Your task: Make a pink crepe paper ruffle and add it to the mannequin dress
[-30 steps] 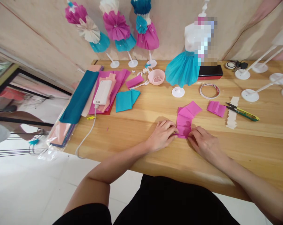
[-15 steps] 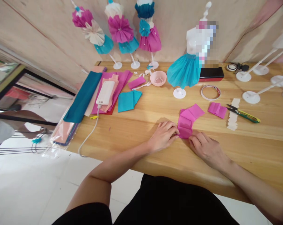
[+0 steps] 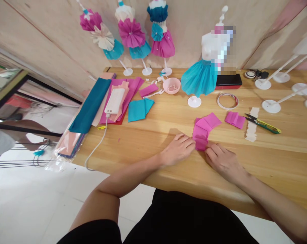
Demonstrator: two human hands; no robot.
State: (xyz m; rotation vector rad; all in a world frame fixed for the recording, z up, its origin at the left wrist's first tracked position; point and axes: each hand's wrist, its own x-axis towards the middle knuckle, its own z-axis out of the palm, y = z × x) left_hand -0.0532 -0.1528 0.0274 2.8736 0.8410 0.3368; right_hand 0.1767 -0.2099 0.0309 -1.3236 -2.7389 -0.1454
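Note:
A creased strip of magenta crepe paper (image 3: 202, 130) lies on the wooden table, bending away to the upper right. My left hand (image 3: 179, 148) pinches its near left edge, fingers pressed together. At the near right edge, my right hand (image 3: 222, 159) has its fingers curled closed on the same strip. Right of the strip is a smaller folded magenta piece (image 3: 235, 120). Thread snips (image 3: 263, 123) with a yellow and green handle rest across a cream paper strip (image 3: 252, 130).
A small mannequin in a turquoise skirt (image 3: 200, 79) stands behind the strip. Near it are a pink bowl (image 3: 171, 86) of beads and a roll of tape (image 3: 227, 101). Folded turquoise paper (image 3: 139, 110) and a cabled white power bank (image 3: 115, 101) lie left. Bare stands (image 3: 270, 106) are at right.
The near end of the magenta strip now lies flatter, with a crease across it. My left fingers have shifted slightly along its left edge; my right hand has hardly moved.

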